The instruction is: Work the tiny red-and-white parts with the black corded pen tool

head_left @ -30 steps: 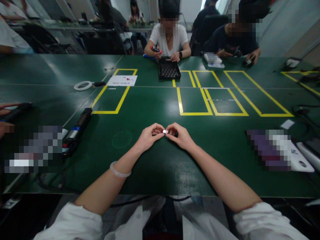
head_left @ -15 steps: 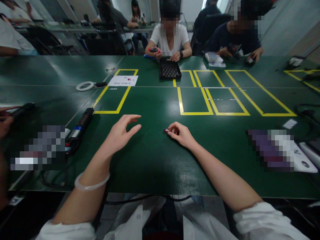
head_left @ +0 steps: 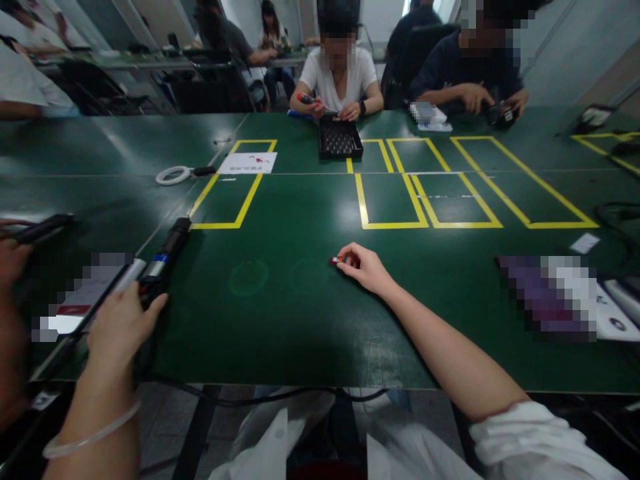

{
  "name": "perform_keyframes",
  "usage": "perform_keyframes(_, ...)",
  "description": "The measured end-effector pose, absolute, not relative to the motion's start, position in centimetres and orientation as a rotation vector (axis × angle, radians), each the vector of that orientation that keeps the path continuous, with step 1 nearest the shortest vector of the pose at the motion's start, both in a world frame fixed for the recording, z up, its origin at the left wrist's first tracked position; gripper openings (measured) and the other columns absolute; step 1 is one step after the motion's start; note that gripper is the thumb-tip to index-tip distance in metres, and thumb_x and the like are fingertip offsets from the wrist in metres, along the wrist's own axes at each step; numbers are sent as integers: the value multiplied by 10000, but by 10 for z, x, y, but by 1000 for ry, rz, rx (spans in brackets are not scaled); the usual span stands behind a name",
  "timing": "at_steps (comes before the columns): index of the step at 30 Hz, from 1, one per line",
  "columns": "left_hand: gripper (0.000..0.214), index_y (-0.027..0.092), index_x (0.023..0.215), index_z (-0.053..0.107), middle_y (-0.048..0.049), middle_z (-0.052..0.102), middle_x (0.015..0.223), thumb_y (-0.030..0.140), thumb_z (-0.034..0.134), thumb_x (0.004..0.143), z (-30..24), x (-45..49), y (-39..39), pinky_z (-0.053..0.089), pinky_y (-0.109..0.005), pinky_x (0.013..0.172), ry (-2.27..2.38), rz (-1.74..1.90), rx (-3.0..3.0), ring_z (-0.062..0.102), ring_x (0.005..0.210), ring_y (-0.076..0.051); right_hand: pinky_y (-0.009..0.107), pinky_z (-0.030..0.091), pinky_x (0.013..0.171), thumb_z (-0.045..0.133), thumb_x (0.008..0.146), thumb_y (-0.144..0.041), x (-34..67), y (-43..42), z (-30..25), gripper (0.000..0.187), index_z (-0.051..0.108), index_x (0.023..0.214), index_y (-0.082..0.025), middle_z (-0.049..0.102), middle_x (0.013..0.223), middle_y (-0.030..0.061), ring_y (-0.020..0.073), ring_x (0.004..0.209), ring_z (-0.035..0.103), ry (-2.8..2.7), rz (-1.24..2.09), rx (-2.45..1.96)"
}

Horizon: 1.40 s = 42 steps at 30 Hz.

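My right hand (head_left: 365,268) rests on the green table with thumb and fingers pinched on a small red and dark part (head_left: 334,261). Most of that part is covered by the fingertips, and its kind does not show. Over at the left, my left hand (head_left: 120,323) reaches to the rear end of a black electric screwdriver (head_left: 173,243) with a blue band. Its thumb stands apart from the fingers. The fingers overlap the tool's lower end, but a firm grip on it does not show. The screwdriver lies slanted, its thin tip pointing away from me.
Yellow tape (head_left: 395,225) marks rectangles on the table. A printed sheet (head_left: 247,163) and a white cable ring (head_left: 173,175) lie farther off. Across the table, a person works over a black tray (head_left: 341,141). Blurred-out items flank me. Another person's hand (head_left: 13,257) is at far left.
My left hand has moved left and toward me, from the middle of the table to the screwdriver's rear end. My right hand has stayed in place with the small part.
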<state>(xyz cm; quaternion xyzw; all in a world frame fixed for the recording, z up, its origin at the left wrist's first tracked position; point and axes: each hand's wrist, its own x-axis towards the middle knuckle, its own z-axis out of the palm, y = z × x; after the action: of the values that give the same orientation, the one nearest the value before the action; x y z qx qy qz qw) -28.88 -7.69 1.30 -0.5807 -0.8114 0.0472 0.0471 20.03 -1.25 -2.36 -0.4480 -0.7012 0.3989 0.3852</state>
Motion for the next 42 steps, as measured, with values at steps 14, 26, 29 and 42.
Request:
perform_keyframes(14, 636, 92, 1345, 479, -210, 632, 1207, 543, 395, 904, 17, -243, -65, 489, -438, 852, -2444, 10, -1958, 605, 1070, -352, 226, 378, 574, 636, 825, -292, 200, -12, -26, 157, 598, 927, -179, 550, 687, -35, 99, 586, 485, -1822, 973, -1127)
perform_keyframes(26, 559, 128, 1401, 413, -185, 541, 1302, 423, 423, 926, 22, -90, -25, 479, -415, 964, -2088, -174, -2544, 565, 1182, -308, 228, 410, 602, 616, 839, -259, 199, -13, -26, 165, 566, 980, -190, 589, 814, -7, 99, 635, 506, -1857, 909, -1035)
perform_keyframes(29, 505, 146, 1374, 431, -174, 552, 1281, 353, 473, 915, 25, -51, -17, 485, -411, 957, -1961, -173, -2676, 573, 1167, -300, 238, 421, 631, 588, 860, -245, 200, -14, -24, 103, 575, 950, -199, 571, 842, 3, 107, 659, 511, -1927, 805, -1003)
perform_keyframes(42, 518, 158, 1399, 419, -156, 511, 1392, 217, 497, 891, 14, 6, -6, 428, -424, 1062, -1638, -373, -3037, 515, 1262, -275, 244, 413, 668, 539, 884, -228, 201, -17, -18, 10, 545, 879, -222, 581, 942, 30, 146, 749, 549, -2113, 471, -1157)
